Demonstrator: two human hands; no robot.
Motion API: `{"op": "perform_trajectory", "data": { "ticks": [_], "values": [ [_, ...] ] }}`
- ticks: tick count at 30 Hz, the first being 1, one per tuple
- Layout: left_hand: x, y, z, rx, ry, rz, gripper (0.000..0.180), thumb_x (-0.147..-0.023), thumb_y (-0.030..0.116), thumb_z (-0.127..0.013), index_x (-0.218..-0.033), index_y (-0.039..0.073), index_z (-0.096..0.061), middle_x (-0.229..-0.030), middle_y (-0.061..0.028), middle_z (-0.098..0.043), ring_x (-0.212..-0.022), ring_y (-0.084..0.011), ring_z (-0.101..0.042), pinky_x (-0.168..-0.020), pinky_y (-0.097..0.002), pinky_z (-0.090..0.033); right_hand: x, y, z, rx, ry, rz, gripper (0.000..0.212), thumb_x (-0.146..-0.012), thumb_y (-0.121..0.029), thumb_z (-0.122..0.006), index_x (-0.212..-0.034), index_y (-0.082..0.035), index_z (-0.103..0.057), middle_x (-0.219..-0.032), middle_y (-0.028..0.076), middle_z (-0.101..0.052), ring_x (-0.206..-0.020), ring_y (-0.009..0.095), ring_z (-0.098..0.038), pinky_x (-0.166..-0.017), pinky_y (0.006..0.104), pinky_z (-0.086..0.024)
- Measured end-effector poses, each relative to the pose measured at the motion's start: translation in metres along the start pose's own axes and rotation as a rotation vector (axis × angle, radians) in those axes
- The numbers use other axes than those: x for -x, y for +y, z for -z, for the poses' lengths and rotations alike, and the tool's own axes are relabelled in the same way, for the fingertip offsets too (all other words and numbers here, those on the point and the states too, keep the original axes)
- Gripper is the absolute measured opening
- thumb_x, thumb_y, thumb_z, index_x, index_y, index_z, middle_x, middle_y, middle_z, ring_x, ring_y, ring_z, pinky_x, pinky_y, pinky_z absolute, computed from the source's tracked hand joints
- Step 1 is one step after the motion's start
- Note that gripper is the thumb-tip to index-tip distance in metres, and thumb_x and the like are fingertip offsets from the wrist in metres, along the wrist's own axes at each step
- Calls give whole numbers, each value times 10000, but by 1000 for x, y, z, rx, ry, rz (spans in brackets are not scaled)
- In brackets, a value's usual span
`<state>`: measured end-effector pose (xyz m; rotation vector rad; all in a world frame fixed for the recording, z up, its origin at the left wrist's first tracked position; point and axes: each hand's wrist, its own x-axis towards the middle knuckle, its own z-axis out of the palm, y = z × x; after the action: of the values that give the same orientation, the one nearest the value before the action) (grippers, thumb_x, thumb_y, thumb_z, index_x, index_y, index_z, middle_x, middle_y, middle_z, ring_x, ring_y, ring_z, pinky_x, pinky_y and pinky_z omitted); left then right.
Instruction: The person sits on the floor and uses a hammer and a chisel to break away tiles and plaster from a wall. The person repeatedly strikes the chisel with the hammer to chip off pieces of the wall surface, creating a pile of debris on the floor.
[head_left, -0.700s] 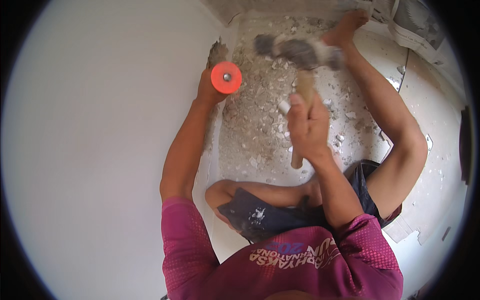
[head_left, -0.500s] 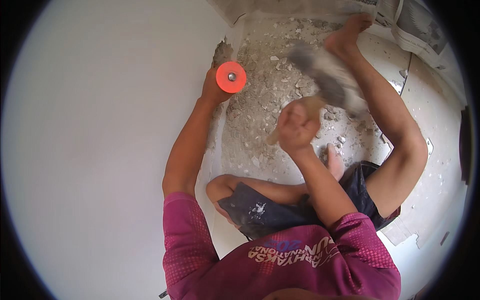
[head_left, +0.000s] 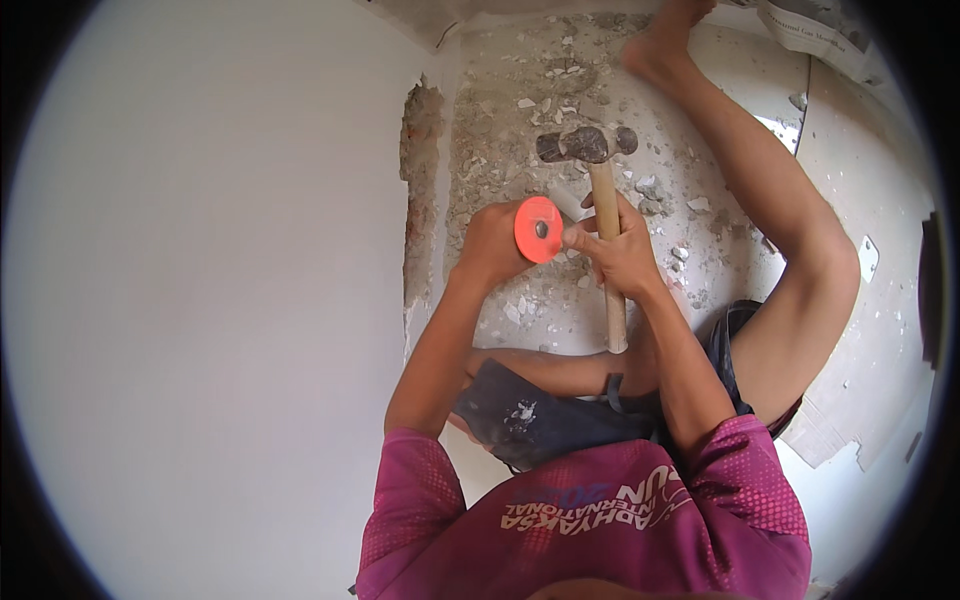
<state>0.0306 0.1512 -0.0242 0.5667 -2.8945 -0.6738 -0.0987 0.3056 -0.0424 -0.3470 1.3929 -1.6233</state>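
My left hand (head_left: 490, 243) is closed around a chisel with a round orange hand guard (head_left: 531, 212), whose metal striking end faces up; the shaft below is hidden. In my right hand (head_left: 634, 254) is a ball-peen hammer (head_left: 588, 146) with a worn dark head and a wooden handle, its head pointing away from me. The right thumb reaches toward the guard's rim, so the two hands nearly meet above the rubble. Left of them, a rough chipped strip (head_left: 421, 130) runs along the foot of the white wall (head_left: 220, 300).
Broken plaster and mortar bits (head_left: 520, 105) litter the floor by the wall. My bent leg (head_left: 790, 200) stretches along the right side, and the other is folded in front of me. Newspaper sheets (head_left: 815, 28) lie at the far right, and torn cardboard (head_left: 830, 425) lies near right.
My left hand has drawn the chisel away from the chipped wall, nearer and to the right. The hammer, blurred by its swing before, is now held still with its handle pointing toward me.
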Motion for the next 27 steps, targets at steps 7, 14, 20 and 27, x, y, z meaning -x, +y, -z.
{"op": "perform_trajectory", "data": {
  "ticks": [7, 14, 20, 27],
  "values": [
    [31, 35, -11, 282, -77, 345, 397, -683, 174, -816, -1012, 44, -634, -931, -156, -688, -846, -302, -681, -692, -393, -538, 7, 33, -7, -500, -387, -297, 365, -828, -152, -788, -1099, -25, -580, -677, 18, -593, -390, 55, -445, -345, 240, -356],
    [86, 56, -36, 1239, 593, 1096, 484, -882, 251, -659, -1233, -21, -466, -1306, -151, -499, -1189, -322, -521, -962, -441, -478, 5, 22, -9, -660, -396, -304, 231, -856, -68, -735, -1033, -35, -590, -600, 10, -552, -377, 59, -437, -347, 238, -353],
    [36, 49, -55, 1880, 791, 840, 337, -1024, 354, -415, -1036, 33, -515, -1088, -116, -597, -1043, -235, -610, -897, -422, -540, 3, 28, -8, -486, -312, -218, 211, -893, -185, -721, -988, -31, -612, -633, 19, -570, -404, 59, -448, -369, 246, -358],
    [-19, -35, -24, 1555, 913, 909, 250, -1009, 274, -439, -981, 34, -506, -1004, -120, -609, -904, -238, -622, -773, -448, -570, -6, 18, 9, 61, 90, 77, 441, -1014, -447, -497, -880, -34, -574, -592, 32, -535, -403, 73, -438, -381, 242, -338]
  ]
}}
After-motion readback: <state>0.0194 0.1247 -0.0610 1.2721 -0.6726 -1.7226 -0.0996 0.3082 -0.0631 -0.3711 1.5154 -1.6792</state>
